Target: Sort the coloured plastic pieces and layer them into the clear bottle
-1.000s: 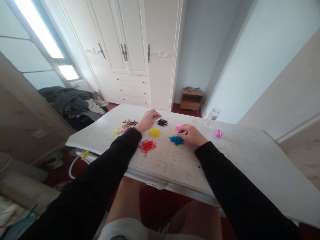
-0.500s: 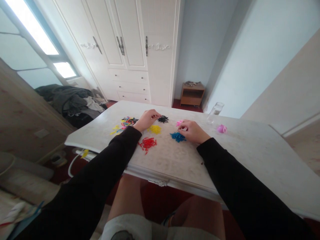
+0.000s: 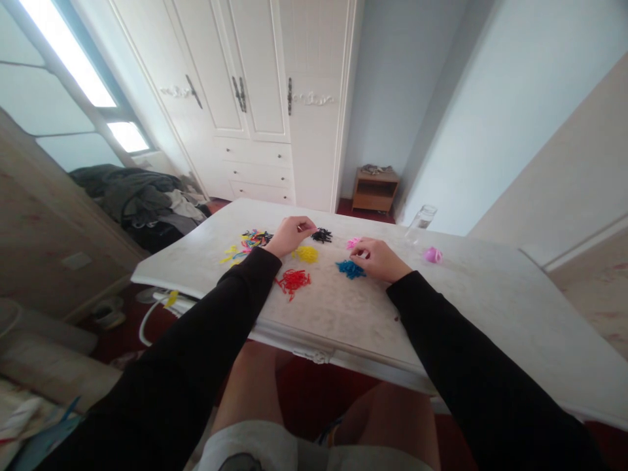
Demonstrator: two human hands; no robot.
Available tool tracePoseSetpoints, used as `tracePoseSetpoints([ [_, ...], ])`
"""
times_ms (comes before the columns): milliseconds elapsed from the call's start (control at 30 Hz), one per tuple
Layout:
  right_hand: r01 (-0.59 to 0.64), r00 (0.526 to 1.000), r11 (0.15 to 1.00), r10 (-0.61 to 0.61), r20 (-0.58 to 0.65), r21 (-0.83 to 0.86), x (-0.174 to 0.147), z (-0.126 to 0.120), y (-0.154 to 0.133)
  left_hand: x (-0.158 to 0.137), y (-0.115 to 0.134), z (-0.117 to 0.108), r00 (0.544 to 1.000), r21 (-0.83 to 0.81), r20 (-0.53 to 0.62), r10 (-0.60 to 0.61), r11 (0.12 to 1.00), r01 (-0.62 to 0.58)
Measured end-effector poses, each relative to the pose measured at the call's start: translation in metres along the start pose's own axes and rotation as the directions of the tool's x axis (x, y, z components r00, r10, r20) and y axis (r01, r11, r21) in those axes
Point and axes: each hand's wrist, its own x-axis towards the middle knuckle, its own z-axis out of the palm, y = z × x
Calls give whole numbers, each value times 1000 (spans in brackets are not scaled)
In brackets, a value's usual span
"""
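My left hand (image 3: 293,235) is closed in a pinch at the left edge of a pile of small black band-like strips (image 3: 322,235). Whatever its fingertips hold is too small to make out. My right hand (image 3: 380,258) is also closed, thumb and forefinger together over the right side of a blue pile (image 3: 350,269). A pink pile (image 3: 354,243) lies just behind it, partly covered. Near my left wrist are a yellow pile (image 3: 307,254) and, closer to me, a red pile (image 3: 294,281). A mixed-colour heap (image 3: 256,239) sits left of my left hand, partly behind the sleeve.
A clear glass jar (image 3: 422,221) stands on the white table (image 3: 490,314) at the far right, with a purple-pink rounded object (image 3: 434,255) in front of it. Behind the table are a white wardrobe (image 3: 255,157) and a small wooden cabinet (image 3: 375,190). Clothes (image 3: 142,203) are heaped at left.
The view has shifted slightly. Both hands stay in nearly the same places over the table, still pinched by the black and blue piles.
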Motion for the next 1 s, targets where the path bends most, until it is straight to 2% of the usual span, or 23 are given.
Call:
tracePoseSetpoints([
  [200, 54, 998, 998, -54, -33, 11, -1, -1, -9, -8, 22, -2, 994, -94, 31, 103, 991, -100],
  [300, 128, 991, 991, -126, -53, 41, -2, 0, -15, -13, 33, -2, 985, -99, 65, 159, 983, -152],
  [500, 238, 971, 971, -238, 16, 25, -3, 4, -25, -15, 42, 0, 968, -64, 106, 226, 973, -221],
  [633, 259, 964, 965, -260, 60, 31, -4, 5, -27, -16, 45, 0, 964, -66, 127, 233, 972, -226],
  [800, 256, 965, 966, -258, 52, 47, -4, 5, -29, -16, 47, -1, 962, -78, 147, 228, 973, -219],
  [1000, 185, 983, 973, -180, -46, 137, -3, 2, -28, -16, 42, 3, 968, -103, 134, 212, 975, -199],
])
